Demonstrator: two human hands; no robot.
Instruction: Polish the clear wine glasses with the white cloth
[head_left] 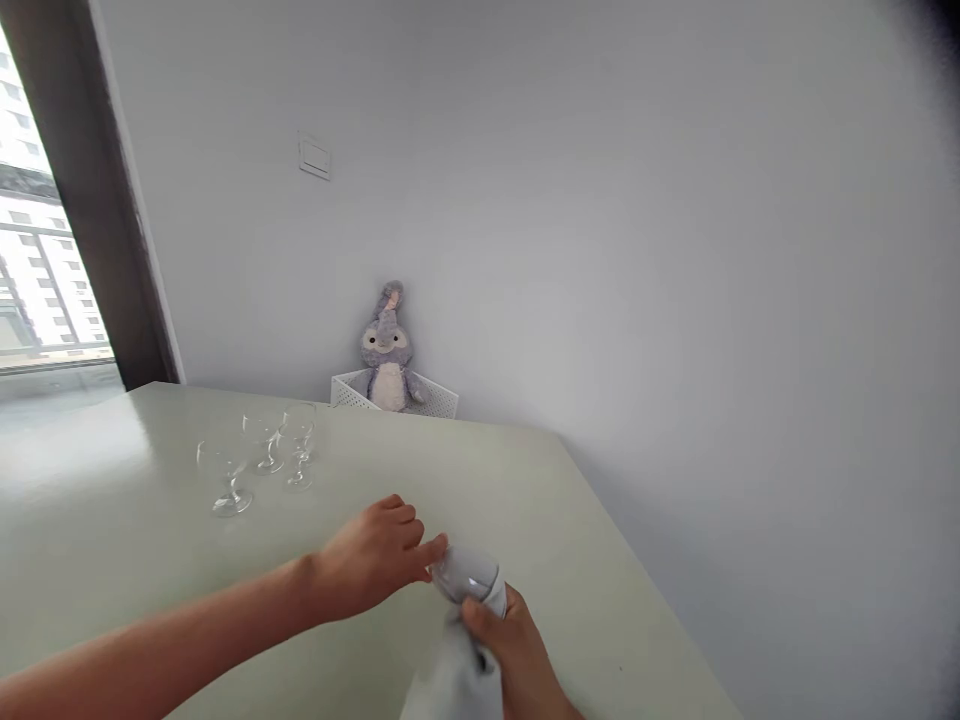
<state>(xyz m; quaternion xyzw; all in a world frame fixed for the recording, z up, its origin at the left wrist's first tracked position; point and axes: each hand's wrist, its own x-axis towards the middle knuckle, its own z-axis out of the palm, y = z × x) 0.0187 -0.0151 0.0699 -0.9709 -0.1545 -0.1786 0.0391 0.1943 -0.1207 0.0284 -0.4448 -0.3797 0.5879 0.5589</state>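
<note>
Near the front of the pale table, my right hand (512,640) is wrapped round a clear glass (466,575) and a light grey cloth (457,668). The cloth covers the glass's lower part and its right side, and its lower end hangs out of the frame. My left hand (382,550) reaches in from the left. Its thumb and a finger pinch the rim on the glass's left side, while the other fingers are curled.
Several clear stemmed glasses, one of them nearest (231,500), stand upright on the table (360,450) at the left. Behind the back edge, a grey plush rabbit (388,385) sits in a white perforated basket (442,402) against the wall.
</note>
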